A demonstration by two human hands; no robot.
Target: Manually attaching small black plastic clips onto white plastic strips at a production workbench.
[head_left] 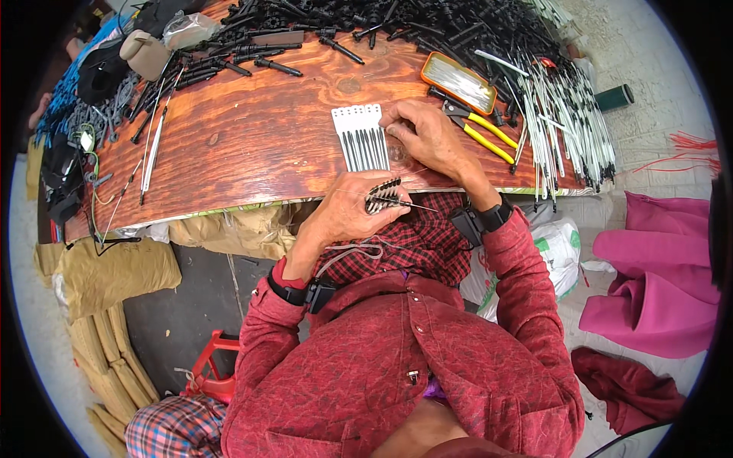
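Two bare hands work at the near edge of a wooden table (252, 145). The left hand (347, 214) is closed around a small bundle of dark ribbed parts (383, 195), gripped between thumb and fingers; thin wire ends project from the bundle on the side away from the palm. The right hand (424, 133) rests palm-down on the table, its fingertips pressing the edge of a white card (360, 136) that carries a row of thin dark strips. Whether the right hand pinches anything cannot be determined; the fingers lie curled and flat.

The card lies just beyond the left hand's grip and touches the right fingertips. Yellow-handled pliers (482, 131) lie just beside the right hand, on its outer side. An orange tray (458, 82) sits beyond the pliers, farther from the grip. A large pile of black rod-shaped parts (397, 27) covers the far part of the table, well apart from both hands. White rods (561, 114) lie fanned out past the pliers.
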